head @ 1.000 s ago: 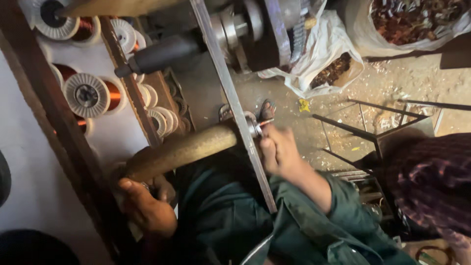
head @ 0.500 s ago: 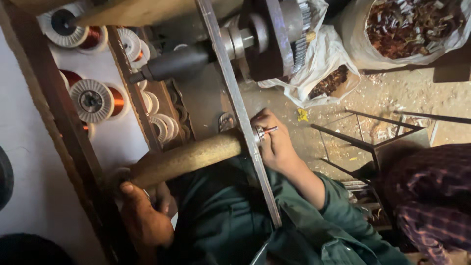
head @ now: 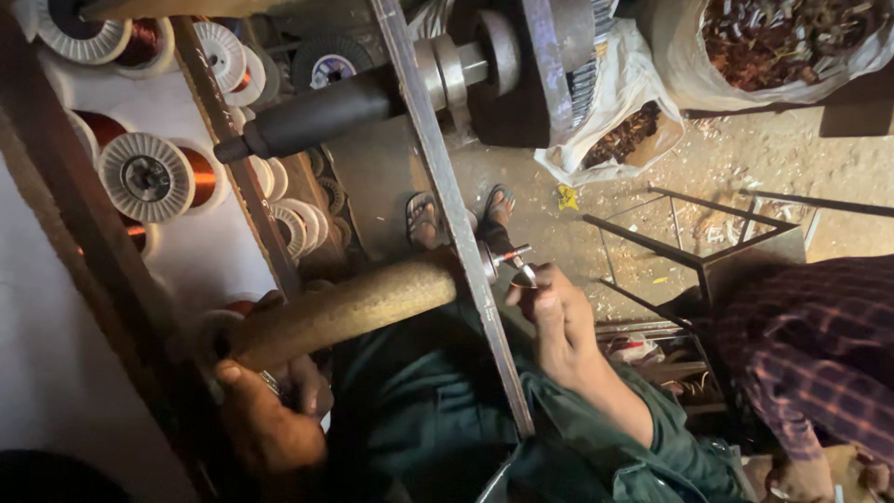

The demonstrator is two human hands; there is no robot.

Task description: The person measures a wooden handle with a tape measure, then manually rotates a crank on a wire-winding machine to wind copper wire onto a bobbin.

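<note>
A brown cylindrical roller [head: 354,305] runs from the lower left to a grey metal frame bar [head: 438,168]. My left hand [head: 265,414] is wrapped around the roller's near end. My right hand [head: 549,317] is on the other side of the bar, fingers pinched on a small metal fitting [head: 523,272] beside the roller's threaded shaft end [head: 507,254]. Above, a dark roller [head: 312,119] sits on a second shaft with metal discs [head: 447,70].
Spools of copper wire [head: 149,177] hang on the left rack. My sandalled feet [head: 456,214] rest on the dusty floor. Sacks of scrap [head: 773,42] stand at the top right. A metal stand [head: 708,251] and a person in a checked shirt [head: 819,354] are at the right.
The view has shifted and the roller now looks lower. My right hand has moved slightly away from the bar along the shaft end. My left hand stays on the roller.
</note>
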